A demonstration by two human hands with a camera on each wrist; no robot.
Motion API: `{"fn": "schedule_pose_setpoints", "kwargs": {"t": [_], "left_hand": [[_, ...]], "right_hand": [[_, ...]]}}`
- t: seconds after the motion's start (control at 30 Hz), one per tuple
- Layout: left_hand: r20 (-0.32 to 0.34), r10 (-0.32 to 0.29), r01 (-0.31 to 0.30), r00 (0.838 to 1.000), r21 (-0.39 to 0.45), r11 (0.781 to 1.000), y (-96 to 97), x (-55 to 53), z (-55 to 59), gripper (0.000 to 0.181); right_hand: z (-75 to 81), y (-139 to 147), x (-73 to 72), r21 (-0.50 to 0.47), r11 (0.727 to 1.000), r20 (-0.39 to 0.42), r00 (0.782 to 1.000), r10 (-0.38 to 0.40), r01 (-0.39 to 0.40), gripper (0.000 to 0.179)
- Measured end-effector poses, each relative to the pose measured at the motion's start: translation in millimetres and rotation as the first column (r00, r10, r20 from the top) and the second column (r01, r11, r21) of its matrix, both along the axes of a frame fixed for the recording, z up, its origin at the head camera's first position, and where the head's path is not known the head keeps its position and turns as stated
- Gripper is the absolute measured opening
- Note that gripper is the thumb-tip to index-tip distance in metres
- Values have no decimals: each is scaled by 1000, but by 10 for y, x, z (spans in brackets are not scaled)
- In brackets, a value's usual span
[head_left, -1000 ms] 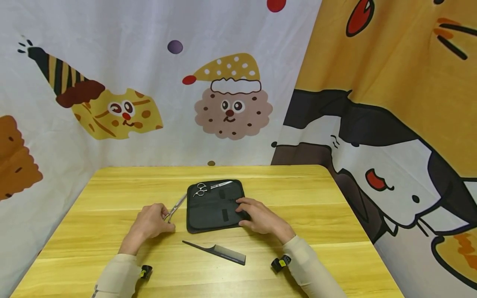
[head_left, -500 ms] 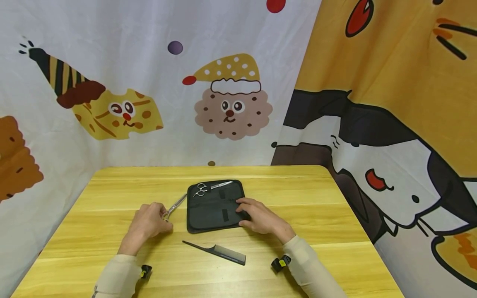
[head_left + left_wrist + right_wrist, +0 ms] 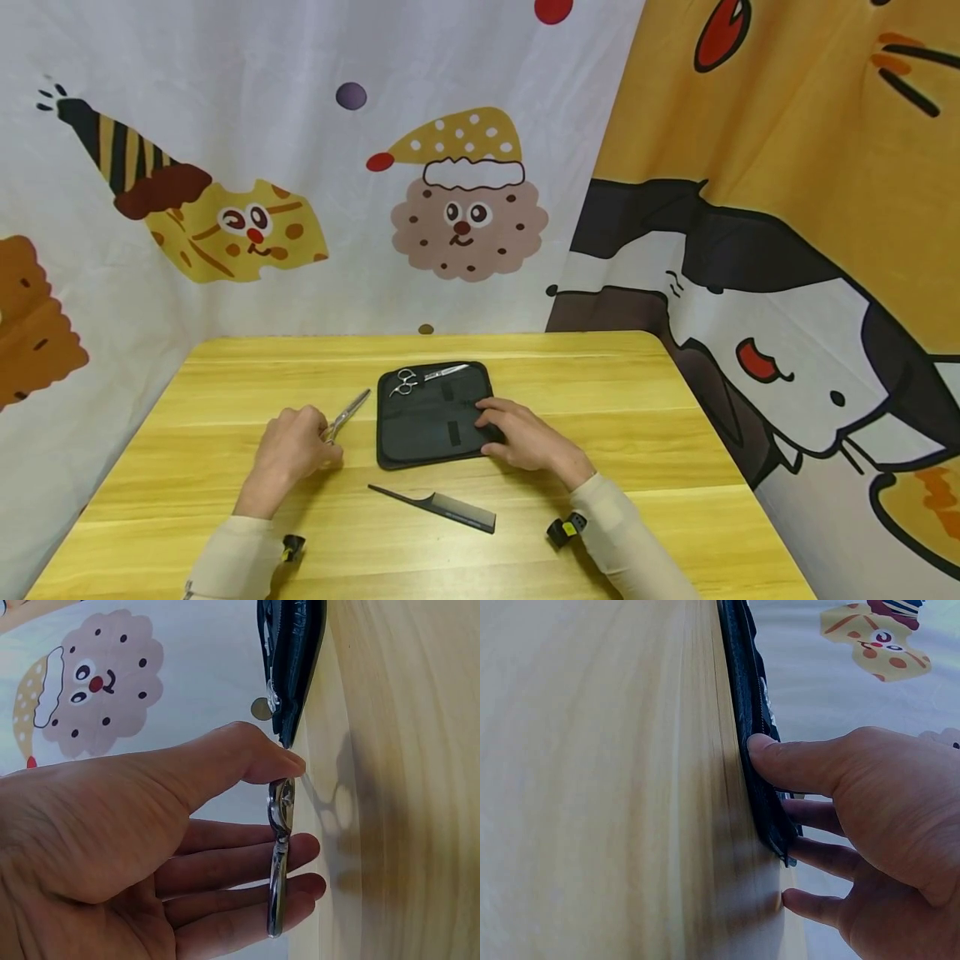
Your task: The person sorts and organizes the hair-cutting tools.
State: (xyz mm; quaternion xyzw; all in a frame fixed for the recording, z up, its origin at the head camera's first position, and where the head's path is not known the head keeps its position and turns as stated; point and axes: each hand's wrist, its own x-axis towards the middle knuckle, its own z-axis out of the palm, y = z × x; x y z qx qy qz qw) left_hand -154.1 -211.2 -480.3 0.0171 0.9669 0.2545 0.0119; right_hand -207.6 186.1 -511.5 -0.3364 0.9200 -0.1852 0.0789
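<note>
In the head view my left hand (image 3: pixel 288 454) pinches a pair of silver hair scissors (image 3: pixel 351 410) by the finger rings. The blades point up and to the right, just short of the case. In the left wrist view the scissors' handle (image 3: pixel 280 847) is seen edge-on between thumb and fingers, and its shadow falls on the table. My right hand (image 3: pixel 528 442) grips the right edge of an open black zip case (image 3: pixel 412 429), thumb on the rim and fingertips on top. A second pair of silver scissors (image 3: pixel 405 382) lies along the case's far side, partly under a strap.
A dark rat-tail comb (image 3: pixel 450 510) lies on the wooden table (image 3: pixel 600 392) in front of the case, its thin handle pointing left. Behind the table hangs a white and orange curtain (image 3: pixel 285 50) with cartoon prints.
My left hand has drawn the scissors slightly left, and a gap has opened between their tips and the case. The right hand, case and comb have stayed in place.
</note>
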Motion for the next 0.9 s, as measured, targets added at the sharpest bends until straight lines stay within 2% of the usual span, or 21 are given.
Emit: {"fn": "schedule_pose_setpoints", "kwargs": {"t": [0.1, 0.3, 0.4, 0.5, 0.67, 0.9], "left_hand": [[-12, -9, 9, 1000, 8, 1000, -17, -11, 9, 28], [-91, -28, 32, 995, 43, 999, -32, -46, 27, 10], [-150, -14, 25, 989, 72, 997, 6, -59, 32, 20], [-229, 5, 19, 973, 104, 994, 73, -72, 25, 29], [-344, 27, 26, 939, 149, 989, 210, -104, 14, 32], [-404, 50, 60, 914, 255, 965, 404, -151, 46, 34]], "right_hand": [[6, 2, -2, 1, 1000, 1, 1000, 0, 0, 41], [13, 3, -3, 4, 1000, 3, 1000, -3, 3, 41], [14, 4, 2, 6, 1000, 8, 1000, -9, 9, 42], [10, 3, 7, 1, 1000, 14, 1000, -8, 8, 42], [13, -3, 15, -1, 1000, 13, 1000, 1, -1, 41], [13, 0, 7, 6, 1000, 6, 1000, -7, 7, 42]]}}
